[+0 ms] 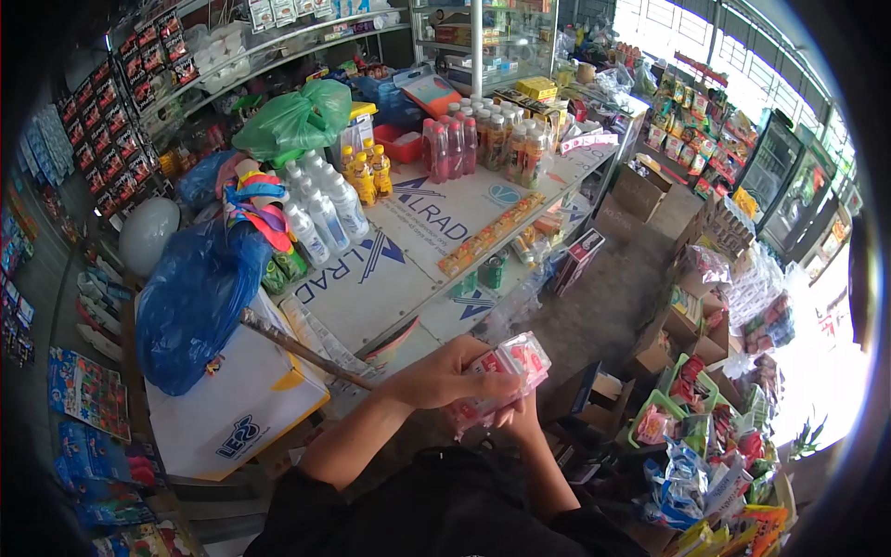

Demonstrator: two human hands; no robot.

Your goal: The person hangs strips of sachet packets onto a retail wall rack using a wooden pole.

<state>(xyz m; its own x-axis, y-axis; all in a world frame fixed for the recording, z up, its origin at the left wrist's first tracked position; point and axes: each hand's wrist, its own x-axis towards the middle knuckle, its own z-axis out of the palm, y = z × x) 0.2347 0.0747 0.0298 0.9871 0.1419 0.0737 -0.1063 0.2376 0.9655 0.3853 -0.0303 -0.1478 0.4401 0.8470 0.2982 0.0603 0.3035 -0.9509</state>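
Observation:
A small clear pack with red and pink contents (525, 356) is held between both hands, low in the centre of the view. My left hand (455, 376) wraps over its near side, thumb lying across the front. From below and to the right, my right hand (518, 416) grips the pack's lower part, its fingers mostly hidden behind it. The pack is tilted, its upper right end sticking out past the fingers. Beyond the hands is a counter (408, 251) with printed lettering.
Clear bottles (325, 209), yellow bottles (367, 176) and pink bottles (448, 148) stand on the counter. A blue bag (200, 297) hangs over a white box (278, 418) at left, beside a stick (302, 351). Cartons (640, 190) and green baskets (654, 408) of packets sit at right.

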